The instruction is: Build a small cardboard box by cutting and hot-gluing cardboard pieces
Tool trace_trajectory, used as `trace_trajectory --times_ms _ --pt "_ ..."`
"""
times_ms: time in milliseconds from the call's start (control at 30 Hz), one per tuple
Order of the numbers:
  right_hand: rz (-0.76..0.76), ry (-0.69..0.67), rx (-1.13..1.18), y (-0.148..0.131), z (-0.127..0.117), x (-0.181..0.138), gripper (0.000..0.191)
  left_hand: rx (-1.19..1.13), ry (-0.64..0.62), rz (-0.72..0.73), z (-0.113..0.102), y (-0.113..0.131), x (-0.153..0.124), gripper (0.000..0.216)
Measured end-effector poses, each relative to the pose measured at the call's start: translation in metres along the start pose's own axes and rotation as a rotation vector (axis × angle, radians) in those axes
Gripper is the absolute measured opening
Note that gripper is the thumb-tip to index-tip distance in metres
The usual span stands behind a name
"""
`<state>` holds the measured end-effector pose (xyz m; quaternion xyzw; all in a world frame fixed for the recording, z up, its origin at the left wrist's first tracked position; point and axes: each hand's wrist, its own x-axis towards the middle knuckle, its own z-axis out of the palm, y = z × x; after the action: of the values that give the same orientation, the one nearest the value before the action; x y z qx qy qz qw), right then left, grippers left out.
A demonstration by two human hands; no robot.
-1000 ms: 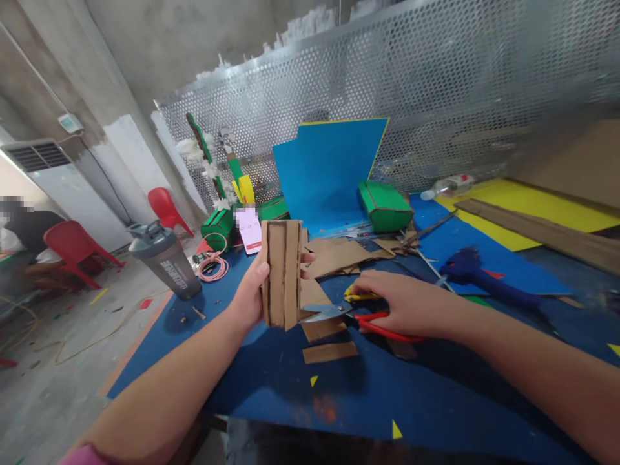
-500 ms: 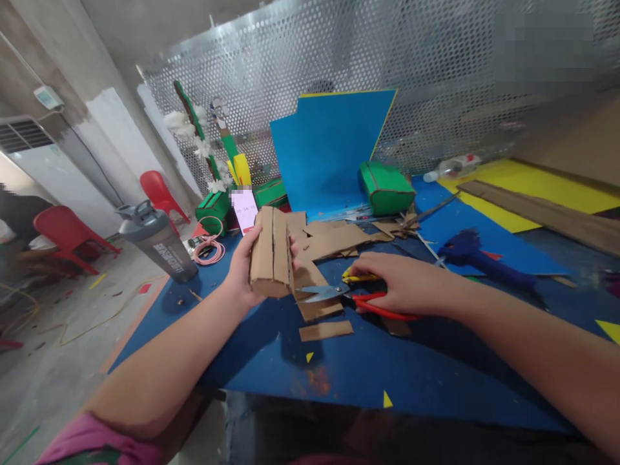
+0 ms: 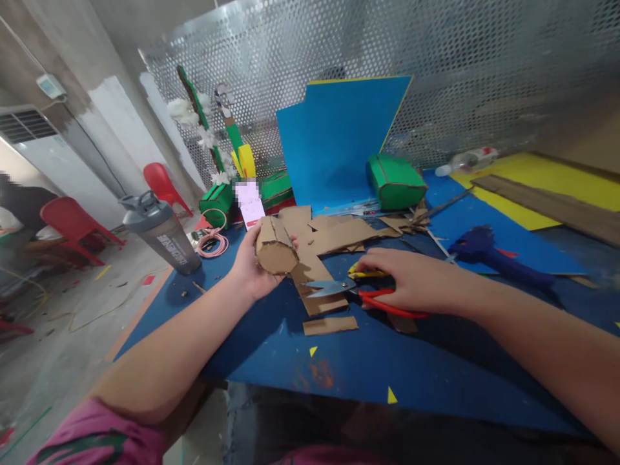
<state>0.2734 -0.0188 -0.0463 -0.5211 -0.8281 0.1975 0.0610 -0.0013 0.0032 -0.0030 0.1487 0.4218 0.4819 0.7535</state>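
My left hand (image 3: 252, 271) is closed around a brown cardboard tube (image 3: 275, 248) made of folded panels, tipped so that its end faces me, low over the blue table (image 3: 368, 368). My right hand (image 3: 411, 284) lies over the red handles of a pair of scissors (image 3: 361, 292), fingers curled on them, with the blades pointing left on the table. Loose cardboard strips (image 3: 330, 324) and flat cardboard pieces (image 3: 334, 236) lie between and behind the hands.
A grey shaker bottle (image 3: 159, 234) stands at the table's left edge. Behind are a pink coiled cable (image 3: 213, 243), green boxes (image 3: 394, 182), an upright blue board (image 3: 339, 142), a blue fuzzy object (image 3: 489, 258) and a perforated metal screen (image 3: 436, 71). Red chairs (image 3: 72, 223) stand left.
My left hand has lowered the cardboard tube from upright to tipped toward me, close to the table. The right hand stays on the scissors.
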Motion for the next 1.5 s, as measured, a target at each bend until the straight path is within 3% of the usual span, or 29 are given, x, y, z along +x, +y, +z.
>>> trace_trajectory --times_ms 600,800,1033,1200,1267,1400,1500 --pt "0.033 -0.016 0.021 0.002 0.003 0.0 0.061 0.035 -0.072 0.125 -0.009 -0.003 0.01 0.054" --pt "0.047 -0.044 0.013 -0.001 0.001 -0.001 0.061 0.187 -0.023 0.295 -0.007 -0.012 0.008 0.046" --pt "-0.024 -0.038 0.081 0.012 0.001 -0.002 0.053 0.407 -0.098 0.51 -0.019 -0.015 0.018 0.053" --pt "-0.094 0.057 0.172 0.014 0.001 -0.005 0.057 0.708 -0.163 1.006 -0.025 -0.006 0.017 0.067" --pt "-0.117 0.131 0.204 0.012 0.001 -0.004 0.06 0.869 -0.158 1.136 -0.025 -0.003 0.012 0.072" --pt "-0.123 0.25 0.216 0.012 0.002 -0.001 0.062 1.056 -0.173 1.232 -0.023 -0.002 0.003 0.069" --pt "-0.112 0.189 0.187 0.011 0.0 -0.001 0.055 1.111 -0.2 1.243 -0.023 -0.002 0.005 0.07"
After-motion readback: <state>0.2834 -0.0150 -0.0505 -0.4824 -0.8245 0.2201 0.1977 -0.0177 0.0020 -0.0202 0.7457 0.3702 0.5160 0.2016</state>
